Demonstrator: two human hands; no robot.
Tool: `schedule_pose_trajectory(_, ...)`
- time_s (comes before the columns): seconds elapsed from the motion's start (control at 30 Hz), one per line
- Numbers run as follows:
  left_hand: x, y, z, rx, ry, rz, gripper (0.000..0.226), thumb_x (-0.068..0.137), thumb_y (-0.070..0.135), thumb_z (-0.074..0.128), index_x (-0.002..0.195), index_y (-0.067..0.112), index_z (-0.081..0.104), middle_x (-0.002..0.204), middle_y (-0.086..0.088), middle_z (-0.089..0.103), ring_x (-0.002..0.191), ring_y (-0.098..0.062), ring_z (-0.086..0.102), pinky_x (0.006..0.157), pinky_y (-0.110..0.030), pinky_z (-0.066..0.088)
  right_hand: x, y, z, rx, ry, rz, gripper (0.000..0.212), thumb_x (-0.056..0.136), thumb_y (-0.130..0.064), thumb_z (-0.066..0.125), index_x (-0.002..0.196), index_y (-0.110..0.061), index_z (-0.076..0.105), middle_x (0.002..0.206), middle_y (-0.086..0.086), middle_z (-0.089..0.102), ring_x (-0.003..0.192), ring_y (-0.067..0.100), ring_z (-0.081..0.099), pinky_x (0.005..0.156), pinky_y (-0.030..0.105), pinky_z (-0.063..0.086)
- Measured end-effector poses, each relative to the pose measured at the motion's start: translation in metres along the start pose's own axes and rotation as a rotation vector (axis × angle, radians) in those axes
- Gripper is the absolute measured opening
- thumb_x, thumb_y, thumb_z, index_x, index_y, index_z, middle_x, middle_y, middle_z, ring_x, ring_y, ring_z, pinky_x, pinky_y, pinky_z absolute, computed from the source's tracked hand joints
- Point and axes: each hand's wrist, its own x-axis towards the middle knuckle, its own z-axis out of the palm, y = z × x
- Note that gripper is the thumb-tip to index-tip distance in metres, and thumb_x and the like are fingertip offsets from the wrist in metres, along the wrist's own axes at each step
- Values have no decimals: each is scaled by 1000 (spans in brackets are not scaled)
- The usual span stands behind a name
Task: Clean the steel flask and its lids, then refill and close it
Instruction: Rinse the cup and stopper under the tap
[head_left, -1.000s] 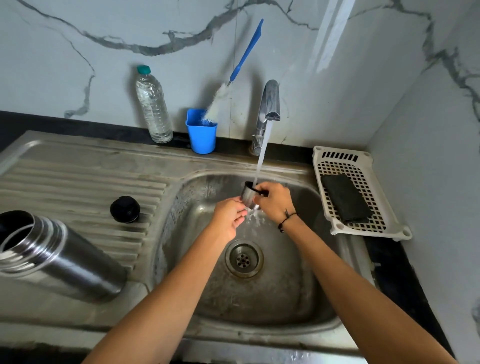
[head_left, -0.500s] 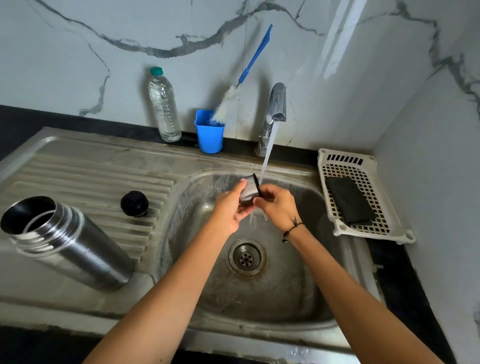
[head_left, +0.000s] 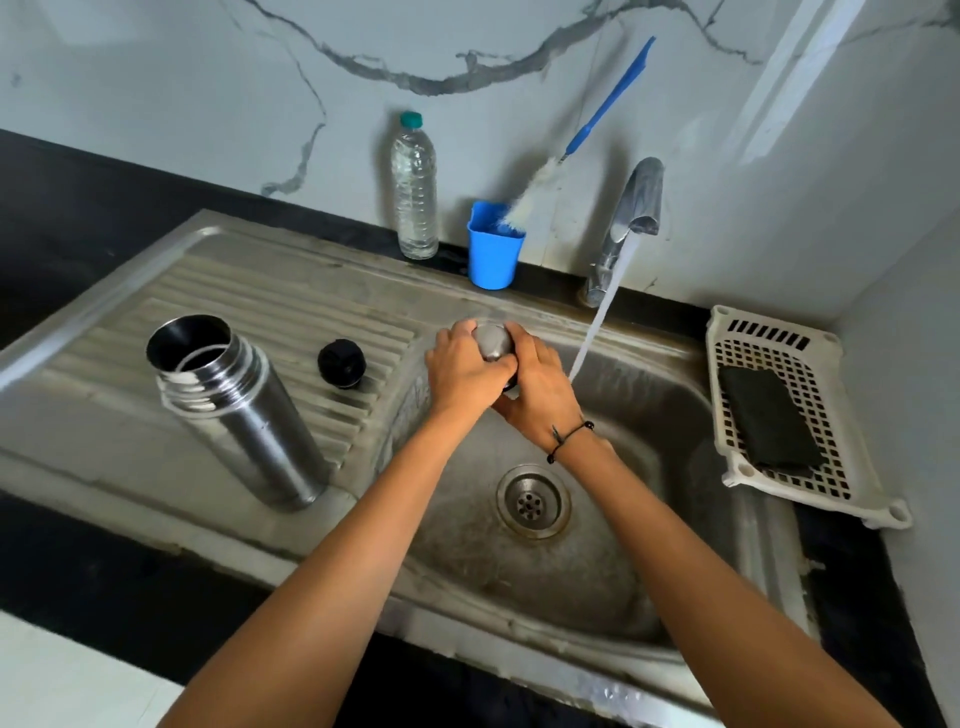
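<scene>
Drainboard (head_left: 156, 332): flask (head_left: 244, 410) (uncapped), stopper (head_left: 342, 362).

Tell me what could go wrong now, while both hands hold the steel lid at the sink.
The tap runs unused beside the hands; water is wasted. The wet steel lid, held between left hand and right hand, might slip into the sink. The open flask stands near the drainboard edge; an elbow could topple it.

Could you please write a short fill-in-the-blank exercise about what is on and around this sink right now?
1. Both hands hold the steel cup lid to the ____ of the water stream.
2. The steel flask on the drainboard has no ____ on it.
3. The bottle brush stands in a ____ cup.
4. The dark sponge lies in a ____ basket.

Answers: left; lid; blue; white
</scene>
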Motion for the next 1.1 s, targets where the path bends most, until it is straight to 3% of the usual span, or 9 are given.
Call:
schedule_pose_trajectory(0.07,0,-8,-10,-122,1,-8,55,83,27,67,133,17,47,130,-7,51,118,-23,50,101,-40,45,8,-3,5,18,1,16,80,77,-28,74,142,-9,32,133,13,49,124,29,41,101,35,36)
schedule_pose_trajectory(0.17,-1,-21,-25,-369,88,-40,44,91,25,59,133,15,49,129,-4,55,114,-16,54,99,-32,45,29,-9,12,97,-15,184,78,74,-36,77,137,-14,37,120,13,52,116,27,44,94,36,42)
schedule_pose_trajectory(0.27,2,-35,-32,-390,213,-27,35,94,20,55,128,13,54,128,-4,56,117,-16,53,100,-31,44,54,-17,25,198,-18,310,78,74,-32,77,137,-15,36,123,14,48,117,27,43,93,33,41)
schedule_pose_trajectory(0.4,6,-50,-32,-336,268,3,32,92,11,52,124,10,57,123,-6,57,114,-18,54,99,-34,44,95,-27,52,242,-83,328,74,72,-26,78,133,-12,38,123,14,51,118,29,45,95,37,45)
schedule_pose_trajectory(0.8,34,-59,-22,-351,285,41,31,89,3,50,117,12,59,117,-2,57,112,-15,54,101,-38,44,164,-24,94,-27,-166,103,62,80,-19,68,132,0,40,132,19,44,122,31,41,98,29,31)
schedule_pose_trajectory(0.93,34,-62,-20,-364,302,37,31,87,0,50,116,10,59,116,-3,58,113,-18,53,101,-40,43,163,-22,93,-76,-217,117,85,79,-24,71,146,-6,22,140,21,33,128,37,34,106,39,32)
schedule_pose_trajectory(1.03,28,-61,-22,-353,339,71,32,86,-3,52,117,7,57,115,-6,58,113,-20,54,100,-34,44,156,-24,86,-105,-139,76,89,80,-18,68,150,-7,13,139,21,33,128,37,33,106,43,34)
schedule_pose_trajectory(1.1,21,-61,-24,-331,390,113,35,82,-4,49,116,3,56,114,-7,57,111,-22,53,97,-27,42,147,-27,81,-78,-47,-21,78,80,-11,65,146,-5,25,133,21,40,124,35,38,105,39,35)
